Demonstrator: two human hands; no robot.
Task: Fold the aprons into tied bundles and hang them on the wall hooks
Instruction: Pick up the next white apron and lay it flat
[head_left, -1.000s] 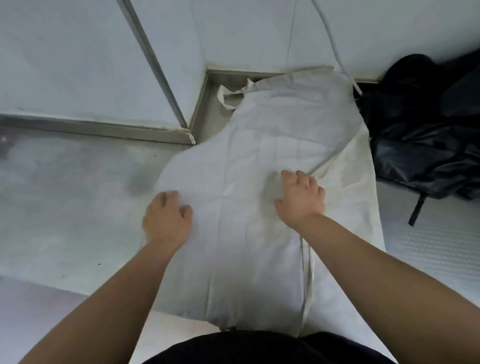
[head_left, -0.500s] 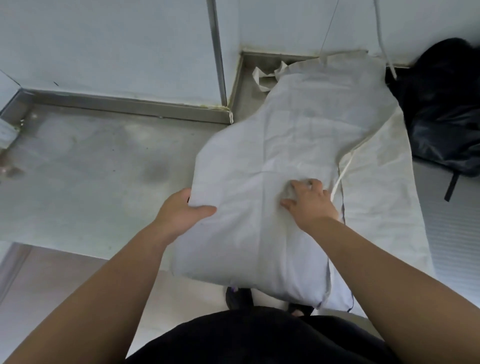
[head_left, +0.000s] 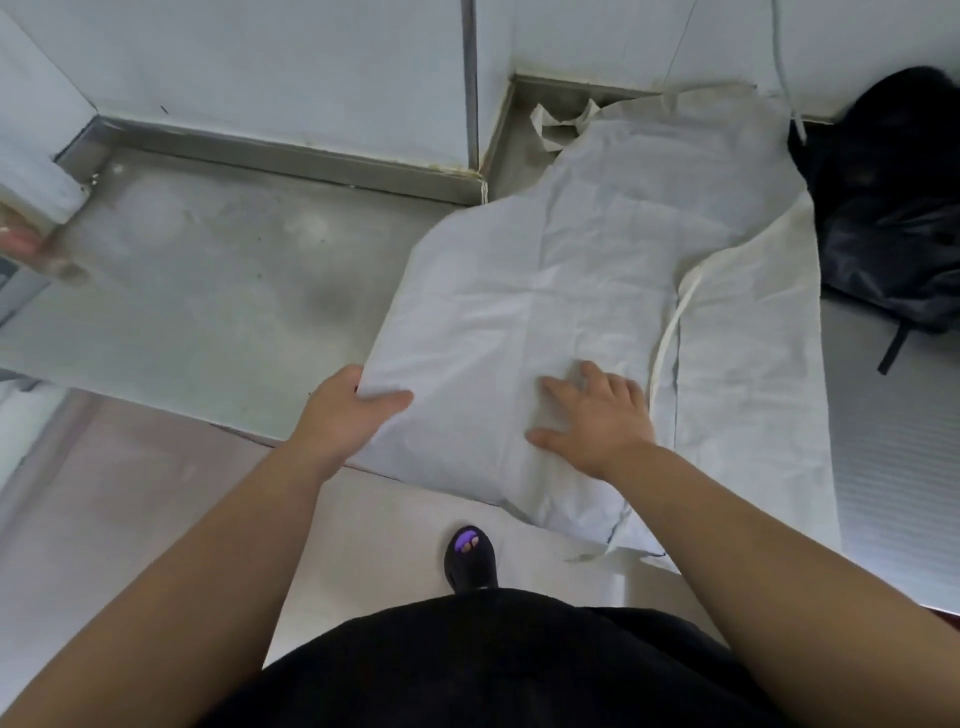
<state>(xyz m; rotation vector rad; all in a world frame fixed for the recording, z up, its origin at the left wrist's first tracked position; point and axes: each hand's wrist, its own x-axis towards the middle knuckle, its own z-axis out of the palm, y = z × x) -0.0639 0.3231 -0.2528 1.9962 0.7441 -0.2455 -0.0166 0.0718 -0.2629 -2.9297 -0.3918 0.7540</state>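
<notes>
A white apron (head_left: 597, 270) lies folded lengthwise on a steel counter (head_left: 208, 291), its lower end hanging over the front edge. A second white apron layer (head_left: 753, 353) shows beneath it on the right, with a tie strap (head_left: 670, 332) running along the seam. My left hand (head_left: 348, 410) grips the folded left edge, thumb on top and fingers underneath. My right hand (head_left: 597, 415) lies flat on the cloth with fingers spread, pressing it down. The neck strap (head_left: 561, 119) is bunched at the far end by the wall.
A black bag (head_left: 893, 208) sits at the back right against the wall. White wall panels (head_left: 260, 67) with a metal strip rise behind the counter. A cord (head_left: 784, 67) hangs down the wall. My black shoe (head_left: 470, 561) stands on the floor below the counter edge.
My left hand went from resting on the apron to gripping its left edge and lifting it. My right hand flattened and spread its fingers. The view shifted to the left and down.
</notes>
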